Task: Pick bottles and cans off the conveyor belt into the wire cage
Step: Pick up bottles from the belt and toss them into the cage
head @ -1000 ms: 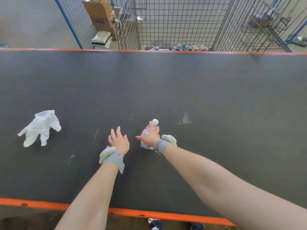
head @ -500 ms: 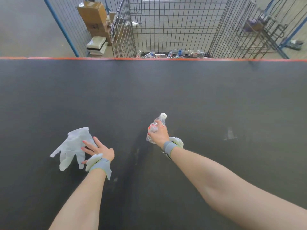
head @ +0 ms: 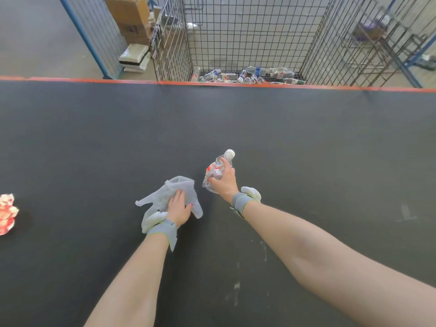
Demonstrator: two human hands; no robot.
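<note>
My right hand [head: 224, 181] grips a crumpled clear plastic bottle [head: 215, 169] with a white cap and red label, held just above the dark conveyor belt [head: 306, 142]. My left hand [head: 180, 207] lies flat on a translucent white disposable glove [head: 165, 197] on the belt, just left of the bottle. Past the belt's far orange edge stands the wire cage [head: 247, 31], with several bottles [head: 254, 75] lying on its floor.
A crumpled red-and-white wrapper [head: 7, 213] lies on the belt at the far left. Cardboard boxes [head: 132, 17] and a second mesh cage [head: 101, 36] stand behind on the left. A wire cart [head: 377, 38] stands at the back right.
The glove has travelled right along the belt and my left hand has come down on it. My right hand has lifted the bottle off the belt. The wrapper has entered at the left.
</note>
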